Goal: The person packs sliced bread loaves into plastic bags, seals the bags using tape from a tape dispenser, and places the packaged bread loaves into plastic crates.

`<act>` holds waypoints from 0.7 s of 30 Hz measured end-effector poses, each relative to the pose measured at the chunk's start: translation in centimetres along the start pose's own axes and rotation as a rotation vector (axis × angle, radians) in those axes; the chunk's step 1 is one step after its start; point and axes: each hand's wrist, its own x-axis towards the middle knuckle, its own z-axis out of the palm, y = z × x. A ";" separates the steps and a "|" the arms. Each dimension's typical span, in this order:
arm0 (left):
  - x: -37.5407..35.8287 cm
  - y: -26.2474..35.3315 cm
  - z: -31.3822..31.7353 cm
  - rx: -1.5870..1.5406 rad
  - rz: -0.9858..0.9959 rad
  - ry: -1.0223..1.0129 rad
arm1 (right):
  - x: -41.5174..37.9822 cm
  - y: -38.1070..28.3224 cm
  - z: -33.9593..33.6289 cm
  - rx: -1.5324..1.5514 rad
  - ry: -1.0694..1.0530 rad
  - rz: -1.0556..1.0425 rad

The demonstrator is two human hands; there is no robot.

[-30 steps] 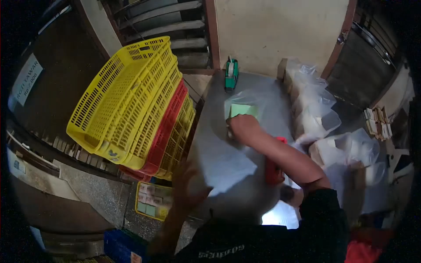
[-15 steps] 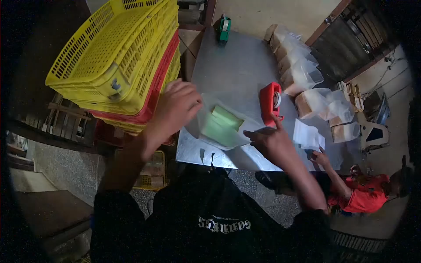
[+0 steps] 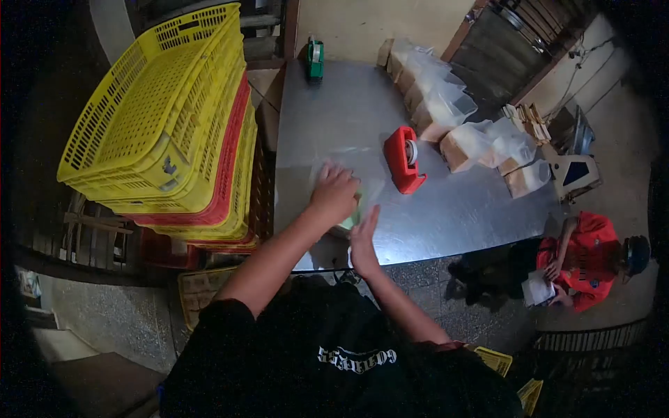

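Note:
A pale green block in a clear plastic bag lies near the front edge of the metal table, mostly hidden by my hands. My left hand rests on top of it, palm down, with the fingers spread over the loose plastic and slightly blurred. Against the near right side of the block stands my right hand, its fingers stretched out and held upright. A red tape dispenser with a white roll sits just beyond my hands to the right.
Stacked yellow and red crates rise at the left. A green tape dispenser stands at the table's far corner. Several clear bags with brown contents line the right side. A person in a red shirt holds a white item at the right.
My hands have come together over the bagged green block, which lay between them in plain sight. The co-worker has stepped back from the table with the white item. The view has shifted.

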 end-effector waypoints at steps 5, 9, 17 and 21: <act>4.3 -4.7 -6.7 -0.023 -0.090 0.312 | 1.8 -6.8 -0.4 -0.837 -0.492 -0.219; 6.0 -6.7 -5.4 -0.310 -0.155 0.021 | 6.0 -5.6 3.4 -0.860 -0.651 -0.293; -6.4 -8.9 -0.2 -0.898 -0.003 0.510 | 11.6 -2.4 0.3 -0.688 -0.444 -0.139; -7.2 -7.5 0.7 -0.393 0.141 0.047 | 20.3 0.2 2.4 0.101 -0.582 0.431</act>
